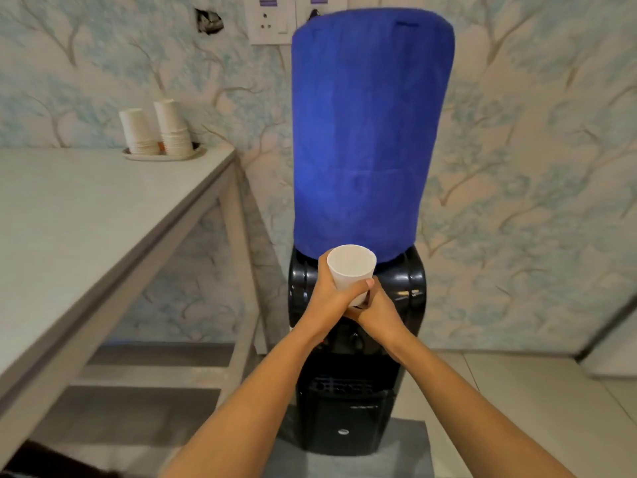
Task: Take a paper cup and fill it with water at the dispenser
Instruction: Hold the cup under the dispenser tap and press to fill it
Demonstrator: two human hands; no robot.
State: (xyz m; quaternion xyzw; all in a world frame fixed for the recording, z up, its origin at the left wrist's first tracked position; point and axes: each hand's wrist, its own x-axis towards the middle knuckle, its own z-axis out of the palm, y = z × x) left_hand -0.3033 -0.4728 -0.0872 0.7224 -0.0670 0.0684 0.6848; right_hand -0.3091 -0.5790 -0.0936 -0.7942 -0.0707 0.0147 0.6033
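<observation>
Head view: your left hand [327,291] fingers wrap the paper cup [351,270], upright before the dispenser [358,339]. Your right hand [377,310] touches its base; finger state unclear.

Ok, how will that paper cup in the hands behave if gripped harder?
The paper cup looks thin-walled and empty, so it is probably very light and would likely buckle under a firm squeeze. The left hand wraps its lower half, the right hand supports below; its open rim seems the stiffest part.
</observation>
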